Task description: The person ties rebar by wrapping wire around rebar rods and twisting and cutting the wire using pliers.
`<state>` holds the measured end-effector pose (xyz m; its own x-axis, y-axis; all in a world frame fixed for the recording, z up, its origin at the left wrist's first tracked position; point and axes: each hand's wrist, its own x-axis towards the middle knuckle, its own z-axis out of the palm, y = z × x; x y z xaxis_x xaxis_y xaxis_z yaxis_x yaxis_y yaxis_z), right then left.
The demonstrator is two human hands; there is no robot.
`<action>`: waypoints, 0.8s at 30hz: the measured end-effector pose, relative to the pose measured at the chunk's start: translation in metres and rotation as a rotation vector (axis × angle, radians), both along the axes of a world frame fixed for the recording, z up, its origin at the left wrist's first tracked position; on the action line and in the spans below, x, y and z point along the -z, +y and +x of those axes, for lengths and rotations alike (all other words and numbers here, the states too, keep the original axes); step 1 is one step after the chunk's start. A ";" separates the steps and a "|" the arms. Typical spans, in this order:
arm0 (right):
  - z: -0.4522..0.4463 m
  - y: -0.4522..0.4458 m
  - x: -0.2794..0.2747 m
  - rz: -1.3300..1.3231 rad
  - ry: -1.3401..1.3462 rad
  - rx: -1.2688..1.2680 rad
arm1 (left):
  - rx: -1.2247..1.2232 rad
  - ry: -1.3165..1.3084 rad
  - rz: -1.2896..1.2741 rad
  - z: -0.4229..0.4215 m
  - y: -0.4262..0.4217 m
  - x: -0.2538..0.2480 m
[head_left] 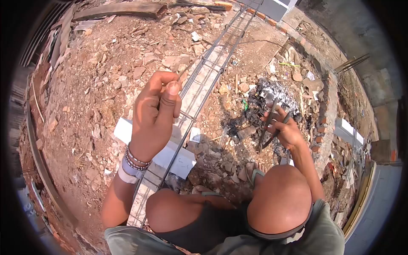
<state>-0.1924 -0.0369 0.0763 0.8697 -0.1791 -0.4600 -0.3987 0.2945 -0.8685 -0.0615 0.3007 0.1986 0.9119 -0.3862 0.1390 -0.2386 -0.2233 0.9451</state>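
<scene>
My left hand [155, 104] is raised over the rebar cage, thumb and fingers pinched together on a thin piece of wire [185, 70] that sticks out up and to the right. Below it, the long rebar cage [208, 63] of bars and square stirrups runs away from my knees. My right hand [287, 129] is closed around dark metal pincers [272, 121], held right of the cage above the rubble. The fingers hide part of the pincers, so I cannot tell how far apart their jaws are.
A white block [178, 159] lies across under the cage near my left knee. Ash and charred bits [276, 95] lie beyond my right hand. Broken stones [174, 61] cover the ground. A low brick edge [321, 127] runs along the right, and a wooden beam [119, 9] lies at the back left.
</scene>
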 end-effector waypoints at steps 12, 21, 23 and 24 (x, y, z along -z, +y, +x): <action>0.054 0.032 0.068 -0.863 -0.136 -1.011 | -0.110 -0.240 -0.231 -0.026 0.010 0.009; 0.105 0.036 -0.145 -1.389 -1.629 0.048 | 0.386 -0.843 0.062 0.007 -0.027 0.002; 0.105 0.021 -0.164 -1.460 -1.556 -0.328 | 0.502 -0.884 0.113 0.017 -0.047 -0.001; 0.110 0.012 -0.165 -1.456 -1.544 -0.444 | 0.512 -0.886 0.111 0.021 -0.058 -0.001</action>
<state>-0.0819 -0.0254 0.2417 0.3894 0.6057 0.6939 0.8116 -0.5818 0.0524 -0.0401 0.2428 0.1996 0.2215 -0.7515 0.6215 -0.9312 0.0262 0.3636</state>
